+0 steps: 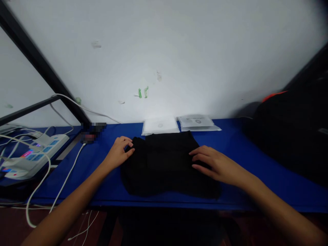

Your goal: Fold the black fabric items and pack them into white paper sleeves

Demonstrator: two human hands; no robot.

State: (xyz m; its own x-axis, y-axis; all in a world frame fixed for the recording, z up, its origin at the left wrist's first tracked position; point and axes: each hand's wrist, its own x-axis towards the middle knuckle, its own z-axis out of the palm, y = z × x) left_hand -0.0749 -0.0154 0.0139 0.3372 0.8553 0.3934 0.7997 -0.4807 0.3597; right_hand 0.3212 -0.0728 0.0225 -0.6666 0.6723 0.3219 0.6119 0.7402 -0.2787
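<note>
A black cloth item (166, 164), apparently a folded garment, lies flat on the blue tabletop (233, 150) in front of me. Its folds are too dark to make out exactly. At its upper left edge rests my left hand (120, 150), the fingers loosely bent and the thumb slightly apart from them, with the tips on the fabric. My right hand (214, 164) lies over the right side of the cloth, palm down, its fingers stretched out and spread.
Behind the cloth, a white packet (160, 125) and a clear plastic packet (197, 123) lie by the wall. A power strip (38, 155) with white cables sits at left, beside a dark frame. A large black bag-like item (292, 136) bulks at right.
</note>
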